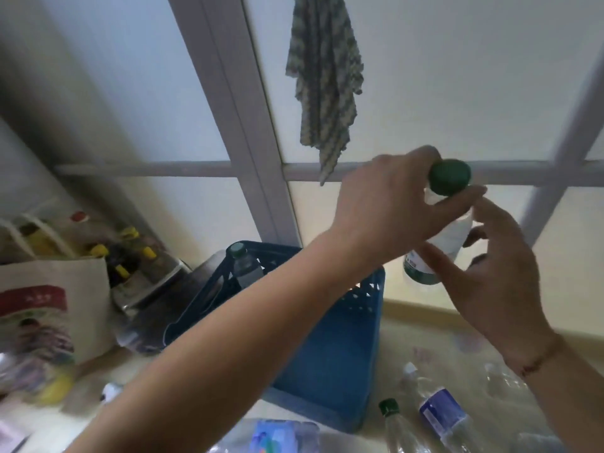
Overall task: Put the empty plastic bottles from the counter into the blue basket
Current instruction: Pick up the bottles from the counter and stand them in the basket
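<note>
A clear plastic bottle [456, 235] with a green cap and a white and green label hangs in the air to the right of and above the blue basket [340, 338]. My left hand [389, 207] pinches its neck just under the cap. My right hand [490, 273] wraps loosely around its lower body, thumb in front and fingers behind. Inside the basket stands another green-capped bottle [243, 266]. More empty bottles lie on the counter at the front: a green-capped bottle [392, 420], a blue-labelled bottle [446, 416] and a flattened bottle [281, 436].
A canvas bag [55, 308] and a rack of yellow-capped sauce bottles [130, 256] stand to the left of the basket. A checked cloth [323, 76] hangs on the frosted window behind. The image is motion-blurred.
</note>
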